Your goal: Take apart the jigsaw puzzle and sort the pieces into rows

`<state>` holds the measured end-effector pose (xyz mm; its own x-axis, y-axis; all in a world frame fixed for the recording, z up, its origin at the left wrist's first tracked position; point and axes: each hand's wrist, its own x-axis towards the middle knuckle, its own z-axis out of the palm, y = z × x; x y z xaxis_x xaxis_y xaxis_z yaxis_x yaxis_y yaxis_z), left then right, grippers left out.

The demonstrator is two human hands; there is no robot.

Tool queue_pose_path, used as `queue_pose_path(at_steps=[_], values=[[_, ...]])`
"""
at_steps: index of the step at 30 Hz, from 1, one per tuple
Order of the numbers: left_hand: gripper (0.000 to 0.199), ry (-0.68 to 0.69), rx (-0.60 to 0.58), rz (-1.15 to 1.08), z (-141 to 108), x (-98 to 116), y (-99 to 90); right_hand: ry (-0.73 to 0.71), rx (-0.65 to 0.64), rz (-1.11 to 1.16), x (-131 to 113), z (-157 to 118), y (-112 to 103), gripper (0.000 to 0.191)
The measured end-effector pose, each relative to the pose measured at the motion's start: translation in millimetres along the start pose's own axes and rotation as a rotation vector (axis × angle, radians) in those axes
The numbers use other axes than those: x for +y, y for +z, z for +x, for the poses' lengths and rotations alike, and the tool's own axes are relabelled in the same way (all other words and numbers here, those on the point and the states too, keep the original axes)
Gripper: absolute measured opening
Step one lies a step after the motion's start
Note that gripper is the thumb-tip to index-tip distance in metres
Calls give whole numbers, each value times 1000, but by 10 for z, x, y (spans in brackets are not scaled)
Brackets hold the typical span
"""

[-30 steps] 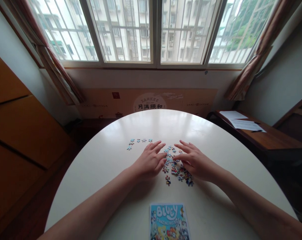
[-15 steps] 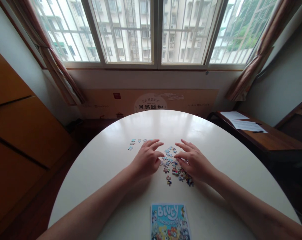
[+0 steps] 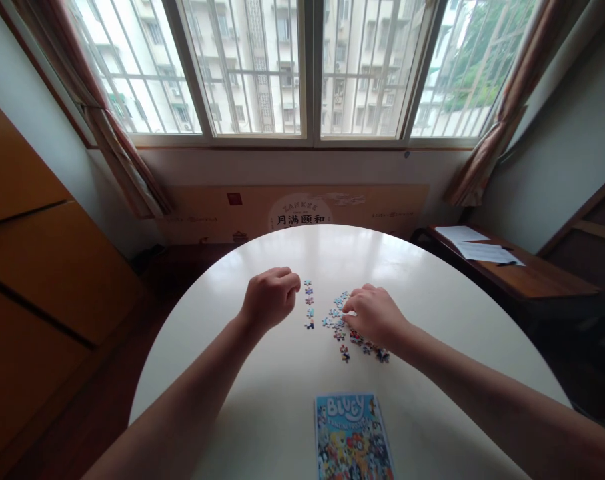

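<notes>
My left hand [image 3: 271, 298] is closed, held at the left of a short column of puzzle pieces [image 3: 309, 301]; whatever its fingers may hold is hidden. My right hand [image 3: 375, 313] rests over the upper right of a loose heap of small puzzle pieces [image 3: 339, 319], its fingers bent down onto them and pressed together. What lies under those fingertips is too small to make out. Nearer to me, a blue picture sheet marked "Bluey" [image 3: 353, 437] lies flat on the white round table [image 3: 207, 373].
Behind the table, a printed cardboard panel [image 3: 202, 207] stands below the barred windows. A brown side table [image 3: 547, 273] with papers [image 3: 487, 253] and pens is at the right. Orange cabinets [image 3: 27, 280] stand at the left.
My left hand has moved left and closed, uncovering the column of pieces. The fingers of my right hand have drawn in over the heap. The view has shifted slightly.
</notes>
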<state>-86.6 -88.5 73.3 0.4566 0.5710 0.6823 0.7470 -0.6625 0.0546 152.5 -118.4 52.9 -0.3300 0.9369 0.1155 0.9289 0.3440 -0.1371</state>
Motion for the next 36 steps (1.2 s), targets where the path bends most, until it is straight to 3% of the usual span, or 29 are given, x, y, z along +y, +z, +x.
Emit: queue_pose_path(at_steps=[5, 12, 15, 18, 20, 24, 27, 30, 33, 36], values=[[22, 21, -203, 30, 29, -67, -70, 60, -95, -81, -44, 52, -28, 17], [24, 5, -686, -13, 50, -4, -141, 185, -242, 29, -3, 178, -109, 15], [25, -37, -775, -49, 23, -48, -153, 194, -285, 78, 47, 211, -166, 12], [27, -63, -757, -44, 3, -133, -150, 177, -258, 192, 69, 147, -228, 10], [33, -103, -678, 8, 4, -212, -161, 136, -171, 317, 44, 51, -238, 11], [39, -227, -411, 152, 39, -386, -232, 47, -20, 495, -76, -167, -148, 12], [38, -300, -216, 170, 80, -375, -269, 24, 21, 596, -138, -258, -55, 13], [37, -310, -181, -41, 99, -114, -211, 13, 104, 668, -126, -273, -15, 15], [22, -192, -332, -437, 70, 286, -60, -11, 204, 705, -62, -269, -18, 16], [15, -247, -349, -669, 18, 594, 94, -38, 237, 743, 2, -286, -5, 16]])
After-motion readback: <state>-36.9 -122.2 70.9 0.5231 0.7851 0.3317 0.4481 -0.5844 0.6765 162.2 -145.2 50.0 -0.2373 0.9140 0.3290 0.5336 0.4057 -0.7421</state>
